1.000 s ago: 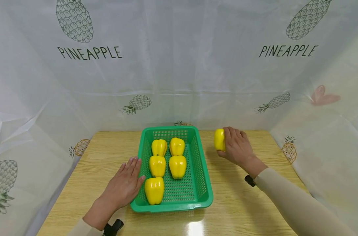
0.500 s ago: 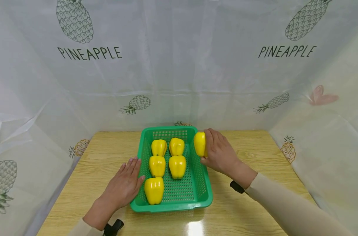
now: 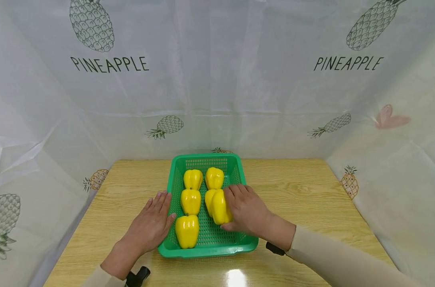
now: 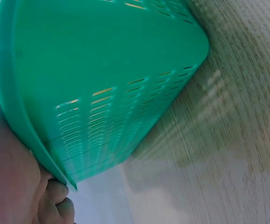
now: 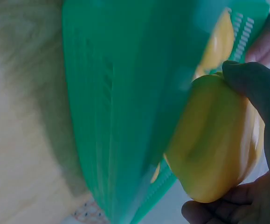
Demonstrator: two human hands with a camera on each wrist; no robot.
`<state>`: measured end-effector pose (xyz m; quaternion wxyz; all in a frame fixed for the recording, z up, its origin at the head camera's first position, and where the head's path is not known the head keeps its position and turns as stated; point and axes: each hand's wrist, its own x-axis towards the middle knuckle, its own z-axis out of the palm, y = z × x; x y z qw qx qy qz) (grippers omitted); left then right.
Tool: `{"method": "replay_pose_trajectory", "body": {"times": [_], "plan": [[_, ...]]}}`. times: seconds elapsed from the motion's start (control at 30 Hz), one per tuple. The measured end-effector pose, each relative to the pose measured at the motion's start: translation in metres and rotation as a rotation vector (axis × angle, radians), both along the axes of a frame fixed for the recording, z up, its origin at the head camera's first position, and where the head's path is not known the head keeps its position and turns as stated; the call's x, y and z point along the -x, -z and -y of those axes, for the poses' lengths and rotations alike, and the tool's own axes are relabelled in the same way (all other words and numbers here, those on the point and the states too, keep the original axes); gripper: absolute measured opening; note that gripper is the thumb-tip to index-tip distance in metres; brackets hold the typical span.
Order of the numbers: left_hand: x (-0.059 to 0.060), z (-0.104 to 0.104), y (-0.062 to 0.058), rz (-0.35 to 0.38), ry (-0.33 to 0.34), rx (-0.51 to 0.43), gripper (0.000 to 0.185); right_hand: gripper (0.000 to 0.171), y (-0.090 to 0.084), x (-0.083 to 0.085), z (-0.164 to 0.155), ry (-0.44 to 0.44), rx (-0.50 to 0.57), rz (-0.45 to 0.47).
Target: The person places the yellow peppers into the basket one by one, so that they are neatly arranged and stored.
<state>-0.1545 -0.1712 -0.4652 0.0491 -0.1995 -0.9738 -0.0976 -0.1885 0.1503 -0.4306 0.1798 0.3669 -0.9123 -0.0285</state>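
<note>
My right hand (image 3: 247,211) grips a yellow bell pepper (image 3: 221,207) over the right half of a green basket (image 3: 208,252). In the right wrist view, thumb and fingers clasp the held bell pepper (image 5: 214,140) from its two ends, beside the basket wall (image 5: 125,93). In the head view it partly covers another pepper (image 3: 209,199) behind it. Three peppers stand in a column on the left, the nearest pepper (image 3: 187,231) by the front; one more pepper (image 3: 215,177) sits at the back right. My left hand (image 3: 149,225) rests with straight fingers along the basket's left rim.
The basket stands on a wood-grain table (image 3: 292,179). A white curtain (image 3: 217,79) printed with pineapples hangs behind the table and along both sides. Black straps with small devices are on both wrists, the left device (image 3: 138,276) low in view.
My right hand has carried the yellow bell pepper leftward and toward me, from above the table right of the basket to inside its rim. My left hand has stayed in place.
</note>
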Motion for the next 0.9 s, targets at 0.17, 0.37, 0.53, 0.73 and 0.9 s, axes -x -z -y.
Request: {"method": "replay_pose_trajectory", "body": {"times": [0.17,0.37,0.53,0.73,0.9], "plan": [[0.0,0.0,0.0,0.004,-0.002,-0.007,0.064,0.095,0.006,-0.007,0.009,-0.01,-0.052,0.072],[0.0,0.0,0.001,0.003,0.0,-0.012,0.064,0.095,0.013,-0.012,0.014,-0.012,-0.078,0.097],[0.0,0.0,0.0,0.006,-0.001,-0.019,0.064,0.093,0.019,-0.014,0.016,-0.024,-0.068,0.125],[0.0,0.0,0.0,0.002,0.0,-0.025,0.063,0.092,0.024,-0.014,0.017,-0.037,-0.119,0.139],[0.0,0.0,0.001,-0.001,0.001,-0.027,0.064,0.095,0.025,-0.013,0.017,-0.023,-0.167,0.164]]}}
